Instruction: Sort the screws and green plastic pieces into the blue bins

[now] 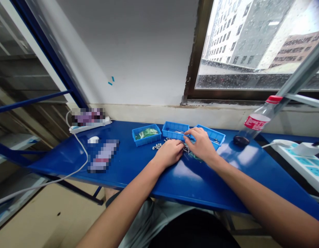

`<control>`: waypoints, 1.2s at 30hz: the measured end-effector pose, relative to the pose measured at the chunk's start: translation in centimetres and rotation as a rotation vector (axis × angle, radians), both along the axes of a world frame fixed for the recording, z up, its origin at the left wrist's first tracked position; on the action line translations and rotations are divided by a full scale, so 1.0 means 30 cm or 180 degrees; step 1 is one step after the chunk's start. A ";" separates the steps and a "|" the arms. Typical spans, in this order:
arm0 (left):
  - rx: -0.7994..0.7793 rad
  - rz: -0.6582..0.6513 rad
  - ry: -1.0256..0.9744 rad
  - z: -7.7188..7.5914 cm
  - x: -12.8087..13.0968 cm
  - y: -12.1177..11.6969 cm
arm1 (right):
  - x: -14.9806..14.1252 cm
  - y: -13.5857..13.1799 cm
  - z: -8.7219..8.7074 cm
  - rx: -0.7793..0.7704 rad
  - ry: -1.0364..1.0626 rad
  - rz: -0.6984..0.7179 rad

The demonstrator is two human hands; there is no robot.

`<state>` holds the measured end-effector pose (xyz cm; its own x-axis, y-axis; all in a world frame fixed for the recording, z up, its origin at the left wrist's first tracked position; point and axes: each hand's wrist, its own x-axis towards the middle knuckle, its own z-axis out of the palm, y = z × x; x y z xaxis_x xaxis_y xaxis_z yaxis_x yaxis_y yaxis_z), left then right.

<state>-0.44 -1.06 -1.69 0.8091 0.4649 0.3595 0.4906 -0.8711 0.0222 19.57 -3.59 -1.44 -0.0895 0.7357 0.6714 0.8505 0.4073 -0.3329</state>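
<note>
My left hand (170, 151) rests low over a loose pile of small metal screws (186, 149), its fingers curled down into it. What those fingers hold is hidden. Just to its right, my right hand (201, 144) is raised at the near edge of the middle blue bin (172, 132). Its thumb and index fingertip come together in a pinch; anything between them is too small to make out. A few thin metal pieces (179, 131) lie in that bin. Small greenish pieces (195, 157) are spread under my right wrist. More screws (156, 146) lie left of my left hand.
A blue bin (139, 141) at the left holds green and pale pieces. Another blue bin (217, 136) stands behind my right hand. A tilted plastic bottle (257, 121) and a power strip (304, 160) are at the right. A white cable (83, 151) crosses the blue table (133, 165) at the left.
</note>
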 end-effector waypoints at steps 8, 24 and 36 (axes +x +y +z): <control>0.0093 0.0063 -0.0202 -0.010 -0.020 0.036 | -0.020 -0.012 -0.005 -0.0003 -0.0022 0.0211; -0.0843 0.0417 -0.2228 0.035 -0.034 0.046 | -0.038 -0.025 0.009 0.0006 0.0196 0.0583; -0.0959 0.0211 -0.2203 0.016 -0.034 0.059 | -0.045 -0.038 0.021 0.0142 0.0471 0.0705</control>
